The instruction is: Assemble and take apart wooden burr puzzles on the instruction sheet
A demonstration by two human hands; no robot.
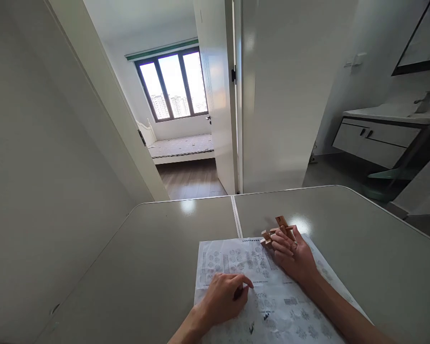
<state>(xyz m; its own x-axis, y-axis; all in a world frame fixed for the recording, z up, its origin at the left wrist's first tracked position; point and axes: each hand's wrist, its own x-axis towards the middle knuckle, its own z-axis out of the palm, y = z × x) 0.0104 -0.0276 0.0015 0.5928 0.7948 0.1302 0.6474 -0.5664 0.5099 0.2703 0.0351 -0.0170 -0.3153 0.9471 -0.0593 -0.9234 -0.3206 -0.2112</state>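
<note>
Wooden puzzle (276, 231): you have it in your right hand (294, 256), at the fingertips, resting on the far edge of the printed sheet (290, 306) that lies under both hands on the table (157, 248). Several notched sticks look crossed and locked into a small cluster, with one stick poking up beyond your fingers. It reads as partly built, not a closed shape, though your fingers hide the near side. Your right hand lies palm up, forearm across the sheet, fingers curled loosely round the wood. Your left hand (224, 298) sits palm down nearer you, fingers half curled, index tip on the diagrams. Something dark shows beneath it, but I cannot tell whether you hold it. Two small dark bits (266, 316) lie just right of that hand.
</note>
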